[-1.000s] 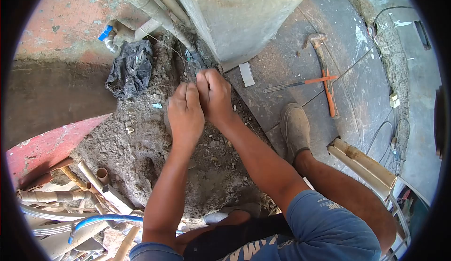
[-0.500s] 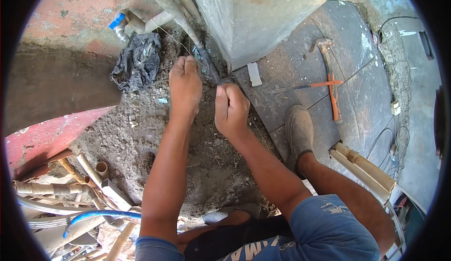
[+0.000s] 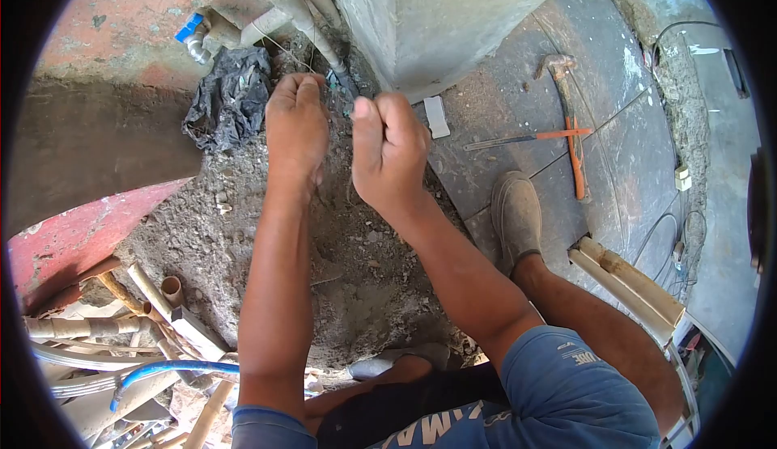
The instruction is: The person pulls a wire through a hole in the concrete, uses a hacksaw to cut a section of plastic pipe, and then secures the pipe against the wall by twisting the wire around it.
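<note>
My left hand (image 3: 298,129) is closed in a pinch just below a grey pipe (image 3: 325,48). A thin wire (image 3: 283,49) runs down past the pipe to its fingertips. To its right, my right hand (image 3: 390,150) is curled into a fist with the thumb on top; what it holds is hidden. Between the two hands, the pipe's lower end has a dark section (image 3: 346,85) going into the dug soil (image 3: 356,287). A crumpled black plastic bag (image 3: 231,101) lies left of my left hand, under a tap with a blue handle (image 3: 189,27).
A concrete pillar (image 3: 437,28) rises behind my right hand. On the dark tiles lie a hammer (image 3: 573,154), a hacksaw blade with an orange handle (image 3: 526,139) and a white piece (image 3: 436,117). Pipe offcuts and a blue hose (image 3: 174,366) are heaped at lower left.
Both hands have moved left and a little up, and they stay closed. The right fist has turned slightly, its thumb now pointing up. The view has shifted slightly.
</note>
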